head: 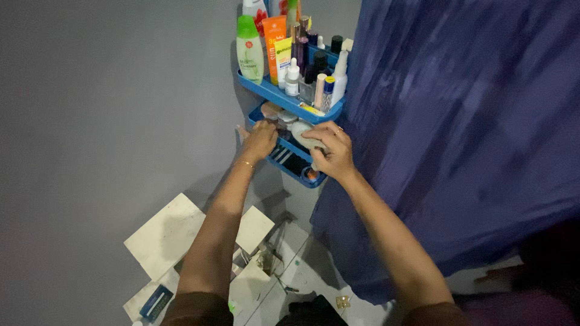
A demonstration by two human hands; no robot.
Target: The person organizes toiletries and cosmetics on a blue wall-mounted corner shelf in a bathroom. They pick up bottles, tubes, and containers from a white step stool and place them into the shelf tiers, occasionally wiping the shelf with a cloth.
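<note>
A blue wall rack (273, 92) with stacked shelves hangs on the grey wall. Its top shelf holds several bottles and tubes, among them a green-capped bottle (249, 49) and an orange tube (273, 40). My left hand (260, 140) reaches into the middle shelf among small round jars (272, 110), fingers closed around something I cannot make out. My right hand (331, 150) grips a pale cloth (302, 130) pressed against the middle shelf's front edge. Dark items lie in the lowest shelf (297, 168).
A large blue curtain (459, 133) hangs right beside the rack. Below, pale square tiles (166, 235) and broken pieces lie on the floor, with a small dark blue box (156, 302) at the lower left.
</note>
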